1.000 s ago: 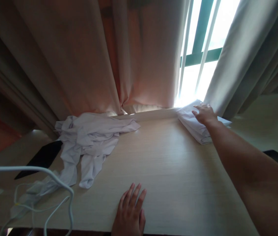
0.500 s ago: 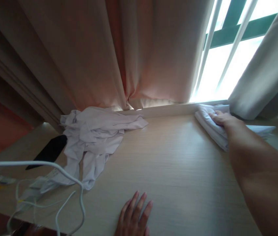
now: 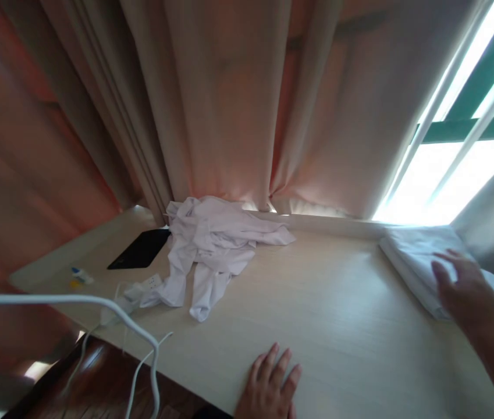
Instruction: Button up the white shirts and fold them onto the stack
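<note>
My left hand (image 3: 268, 384) lies flat on the pale wooden table (image 3: 316, 302) near its front edge, fingers spread, holding nothing. At the far right, my right hand (image 3: 465, 285) is just over a folded white cloth (image 3: 421, 250), its fingers apart and not gripping; whether it still touches the cloth I cannot tell. Back left of centre, a crumpled white garment (image 3: 216, 238) is heaped, with sleeve-like ends trailing toward the front. Neither hand is on it.
A black flat mat (image 3: 139, 249) lies left of the garment. A white power strip (image 3: 142, 288), a small white bottle with a blue cap (image 3: 81, 275) and a white cable (image 3: 111, 305) are at the left. Curtains (image 3: 229, 116) hang behind the table.
My right hand has lifted from pressing on the folded cloth and drawn back toward me. The view has shifted left; my left hand stays flat on the table.
</note>
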{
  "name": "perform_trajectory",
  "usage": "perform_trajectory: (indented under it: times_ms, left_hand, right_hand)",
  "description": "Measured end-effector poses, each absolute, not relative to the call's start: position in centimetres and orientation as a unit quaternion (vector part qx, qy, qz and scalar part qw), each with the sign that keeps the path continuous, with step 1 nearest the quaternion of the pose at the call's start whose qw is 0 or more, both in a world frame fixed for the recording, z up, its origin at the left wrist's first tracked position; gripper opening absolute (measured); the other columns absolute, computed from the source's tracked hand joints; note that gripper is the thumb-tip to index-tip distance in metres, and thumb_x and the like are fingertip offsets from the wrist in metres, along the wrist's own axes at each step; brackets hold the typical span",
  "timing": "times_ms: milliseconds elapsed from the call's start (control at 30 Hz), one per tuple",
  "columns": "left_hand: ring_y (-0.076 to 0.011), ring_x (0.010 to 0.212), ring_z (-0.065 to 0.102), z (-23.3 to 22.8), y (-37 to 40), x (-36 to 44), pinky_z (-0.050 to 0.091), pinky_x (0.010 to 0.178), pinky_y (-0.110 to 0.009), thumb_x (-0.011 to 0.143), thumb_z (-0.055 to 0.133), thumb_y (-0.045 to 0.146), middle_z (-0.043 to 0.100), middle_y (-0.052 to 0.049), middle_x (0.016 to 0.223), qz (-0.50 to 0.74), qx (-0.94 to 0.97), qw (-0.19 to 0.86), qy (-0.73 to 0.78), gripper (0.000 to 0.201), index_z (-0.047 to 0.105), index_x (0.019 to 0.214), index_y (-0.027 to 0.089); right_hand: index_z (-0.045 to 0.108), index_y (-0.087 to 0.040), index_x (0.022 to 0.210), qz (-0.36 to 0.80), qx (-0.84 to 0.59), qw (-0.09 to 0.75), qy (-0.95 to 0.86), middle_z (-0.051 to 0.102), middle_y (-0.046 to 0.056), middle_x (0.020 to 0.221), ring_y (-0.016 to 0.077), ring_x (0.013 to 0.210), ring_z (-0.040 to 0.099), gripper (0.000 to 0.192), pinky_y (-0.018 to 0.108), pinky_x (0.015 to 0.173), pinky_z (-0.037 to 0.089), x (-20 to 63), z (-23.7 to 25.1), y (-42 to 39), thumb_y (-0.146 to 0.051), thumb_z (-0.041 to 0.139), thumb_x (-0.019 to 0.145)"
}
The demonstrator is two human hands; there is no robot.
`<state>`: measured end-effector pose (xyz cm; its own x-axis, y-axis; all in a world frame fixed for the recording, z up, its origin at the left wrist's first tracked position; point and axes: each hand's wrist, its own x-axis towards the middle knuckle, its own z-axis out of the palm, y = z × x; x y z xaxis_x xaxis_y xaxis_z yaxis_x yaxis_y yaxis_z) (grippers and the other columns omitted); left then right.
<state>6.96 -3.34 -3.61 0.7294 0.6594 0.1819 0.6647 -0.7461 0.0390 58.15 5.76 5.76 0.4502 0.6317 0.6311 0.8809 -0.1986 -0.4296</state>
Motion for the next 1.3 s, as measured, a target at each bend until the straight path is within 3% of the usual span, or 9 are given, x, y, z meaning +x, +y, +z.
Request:
perform_trajectory:
  times_ms: [200, 300, 400, 467, 567, 633, 733, 933, 1300]
  left_hand:
    - [-0.0337, 0.149, 0.023, -0.7, -4.4, 5.7, 0.029, 0.117, -0.056, 0.090, 0.051, 0.041, 0.024, -0.003, 0.164, -0.117, -0.916, -0.144, -0.357, 0.068, 0.029, 0.154, 0.033]
    - [-0.0320, 0.150, 0.022, 1.3, -5.3, 5.0, 0.023, 0.120, -0.056, 0.091, 0.051, 0.042, 0.029, -0.002, 0.162, -0.154, -0.891, -0.213, -0.370, 0.062, 0.037, 0.150, 0.034]
    - [-0.0280, 0.147, 0.030, 2.1, -6.1, 4.5, 0.021, 0.122, -0.051, 0.089, 0.052, 0.030, 0.044, -0.003, 0.154, -0.214, -0.848, -0.277, -0.398, 0.049, 0.054, 0.138, 0.032]
    - [-0.0249, 0.138, 0.043, 2.1, -5.9, 4.1, 0.028, 0.119, -0.046, 0.091, 0.047, 0.025, 0.056, -0.007, 0.142, -0.274, -0.804, -0.324, -0.416, 0.038, 0.064, 0.125, 0.027]
    - [-0.0221, 0.122, 0.056, 2.5, -2.9, 2.6, 0.047, 0.102, -0.039, 0.094, 0.040, 0.026, 0.063, -0.010, 0.126, -0.365, -0.735, -0.388, -0.419, 0.033, 0.067, 0.112, 0.022]
    - [-0.0232, 0.116, 0.059, 3.7, 1.1, 0.8, 0.051, 0.094, -0.038, 0.090, 0.045, 0.027, 0.064, -0.011, 0.119, -0.417, -0.712, -0.363, -0.433, 0.029, 0.068, 0.106, 0.020]
    - [-0.0243, 0.109, 0.060, 6.5, 9.0, -3.0, 0.046, 0.100, -0.041, 0.084, 0.051, 0.026, 0.067, -0.009, 0.105, -0.441, -0.684, -0.246, -0.527, 0.020, 0.068, 0.093, 0.019]
    - [-0.0305, 0.125, 0.049, 12.2, 21.8, -8.3, 0.034, 0.109, -0.048, 0.082, 0.051, 0.020, 0.061, -0.013, 0.118, -0.442, -0.609, -0.169, -0.636, 0.031, 0.063, 0.110, 0.017]
    - [-0.0332, 0.132, 0.046, 16.0, 26.1, -5.9, 0.035, 0.110, -0.047, 0.088, 0.053, 0.031, 0.055, -0.019, 0.138, -0.402, -0.630, -0.144, -0.649, 0.044, 0.057, 0.126, 0.010]
  right_hand:
    - [0.060, -0.021, 0.129, 0.014, -0.705, 0.318, -0.634, 0.053, 0.015, 0.142, 0.0308, 0.133, 0.050, 0.060, 0.051, 0.109, 0.040, 37.6, -3.3, -5.1, -0.061, 0.032, 0.094]
    - [0.053, -0.024, 0.138, 0.023, -0.750, 0.243, -0.615, 0.049, 0.012, 0.148, 0.0339, 0.139, 0.043, 0.061, 0.063, 0.112, 0.029, 29.4, -4.7, -8.3, -0.059, 0.026, 0.095]
    - [0.045, -0.023, 0.145, -0.002, -0.778, 0.189, -0.599, 0.040, 0.011, 0.155, 0.0341, 0.146, 0.031, 0.064, 0.066, 0.113, 0.022, 24.7, -3.8, -9.4, -0.056, 0.022, 0.096]
    - [0.043, -0.022, 0.147, -0.016, -0.788, 0.161, -0.593, 0.034, 0.010, 0.158, 0.0334, 0.148, 0.025, 0.065, 0.065, 0.115, 0.020, 23.3, -2.9, -9.4, -0.056, 0.022, 0.096]
    - [0.042, -0.022, 0.148, -0.028, -0.798, 0.135, -0.587, 0.028, 0.009, 0.161, 0.0323, 0.151, 0.018, 0.066, 0.063, 0.116, 0.017, 22.7, -2.1, -9.4, -0.057, 0.023, 0.096]
    - [0.040, -0.022, 0.149, -0.023, -0.799, 0.120, -0.589, 0.026, 0.009, 0.162, 0.0314, 0.151, 0.016, 0.066, 0.062, 0.117, 0.016, 22.6, -1.8, -9.3, -0.057, 0.024, 0.096]
    - [0.041, -0.023, 0.150, -0.003, -0.802, 0.097, -0.589, 0.029, 0.008, 0.161, 0.0303, 0.151, 0.019, 0.065, 0.060, 0.117, 0.016, 22.4, -1.6, -9.1, -0.056, 0.024, 0.096]
    - [0.042, -0.022, 0.149, 0.015, -0.812, 0.072, -0.579, 0.031, 0.008, 0.160, 0.0305, 0.150, 0.021, 0.066, 0.060, 0.118, 0.014, 22.1, -1.0, -8.4, -0.055, 0.024, 0.095]
    - [0.050, -0.023, 0.145, 0.011, -0.803, 0.103, -0.586, 0.037, 0.008, 0.157, 0.0330, 0.148, 0.026, 0.063, 0.063, 0.118, 0.016, 22.7, -0.3, -8.2, -0.056, 0.028, 0.096]
